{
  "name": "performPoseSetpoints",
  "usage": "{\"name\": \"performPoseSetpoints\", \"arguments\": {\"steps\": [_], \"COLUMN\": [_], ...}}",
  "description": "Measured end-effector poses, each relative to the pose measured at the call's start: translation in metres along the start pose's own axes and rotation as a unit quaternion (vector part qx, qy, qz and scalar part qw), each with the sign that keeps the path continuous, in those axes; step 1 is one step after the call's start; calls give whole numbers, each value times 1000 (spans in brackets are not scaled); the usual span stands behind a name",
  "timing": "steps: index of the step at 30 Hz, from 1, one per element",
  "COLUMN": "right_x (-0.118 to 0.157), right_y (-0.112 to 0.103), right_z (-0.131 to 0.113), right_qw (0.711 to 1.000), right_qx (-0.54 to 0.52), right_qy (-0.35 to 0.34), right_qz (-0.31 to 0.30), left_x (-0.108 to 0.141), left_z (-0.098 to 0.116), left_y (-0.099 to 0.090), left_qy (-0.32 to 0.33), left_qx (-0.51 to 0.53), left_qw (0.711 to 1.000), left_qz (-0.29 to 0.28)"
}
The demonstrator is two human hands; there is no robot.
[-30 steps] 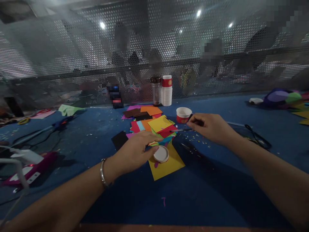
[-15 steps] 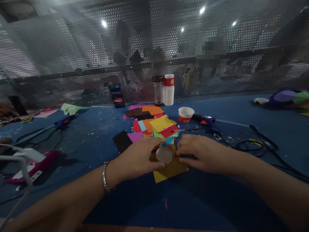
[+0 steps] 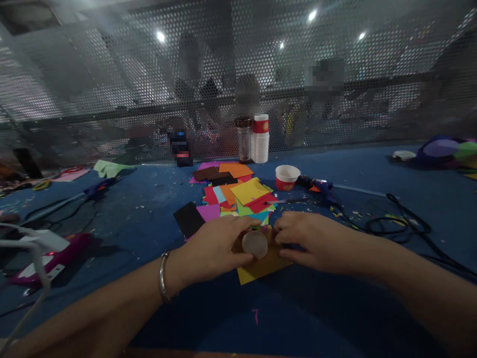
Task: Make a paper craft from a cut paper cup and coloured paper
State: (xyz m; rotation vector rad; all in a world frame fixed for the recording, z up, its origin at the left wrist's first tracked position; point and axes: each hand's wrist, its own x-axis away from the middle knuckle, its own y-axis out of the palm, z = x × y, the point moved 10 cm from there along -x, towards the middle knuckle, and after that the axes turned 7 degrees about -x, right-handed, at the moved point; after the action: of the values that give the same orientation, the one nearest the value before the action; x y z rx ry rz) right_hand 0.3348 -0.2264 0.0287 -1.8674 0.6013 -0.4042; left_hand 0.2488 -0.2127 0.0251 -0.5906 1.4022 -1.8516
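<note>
My left hand is wrapped around a small paper cup whose pale round base faces up. The cup stands on a mustard-yellow sheet of paper on the blue table, with thumb and fingers on either side of it. To the right, my right hand rests over the sheet's right part, fingers curled and thumb tucked close to them. Anything between those fingertips is hidden. Just beyond both hands lies a heap of coloured paper, with a yellow sheet on top and a black sheet at its left.
Behind the heap stand a white and red paper cup, a cup stack and a clear bottle. A blue glue gun with black cable lies right, another glue gun left. A magenta power strip sits near my left arm.
The cup and the yellow sheet appear slightly lower in the view, along with both hands. My left hand keeps its hold on the cup.
</note>
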Motion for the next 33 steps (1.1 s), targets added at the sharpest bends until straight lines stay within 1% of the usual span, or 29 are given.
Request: {"name": "performPoseSetpoints", "arguments": {"steps": [4, 9, 14, 21, 23, 29, 33], "right_x": [1, 3, 2, 2, 2, 3, 2], "right_y": [0, -11, -10, -10, -10, -13, -13], "right_z": [3, 13, 14, 24, 26, 27, 26], "right_qw": [1000, 999, 998, 993, 993, 994, 993], "right_qx": [-1, 21, 38, 53, 47, 44, 49], "right_qy": [8, 37, 46, 102, 104, 101, 104], "right_qz": [-2, 31, 16, -8, -11, 7, 0], "left_x": [0, 0, -3, -9, -10, -12, -12], "left_z": [1, 4, 9, 12, 13, 15, 14], "left_y": [1, -1, 1, 8, 8, 10, 10], "left_qy": [6, 12, 27, 19, 22, 19, 11], "left_qx": [-7, -21, -22, 3, 13, 36, 35], "left_qw": [1000, 1000, 999, 1000, 999, 999, 999], "left_qz": [-15, -7, 10, 22, 27, 18, 12]}}
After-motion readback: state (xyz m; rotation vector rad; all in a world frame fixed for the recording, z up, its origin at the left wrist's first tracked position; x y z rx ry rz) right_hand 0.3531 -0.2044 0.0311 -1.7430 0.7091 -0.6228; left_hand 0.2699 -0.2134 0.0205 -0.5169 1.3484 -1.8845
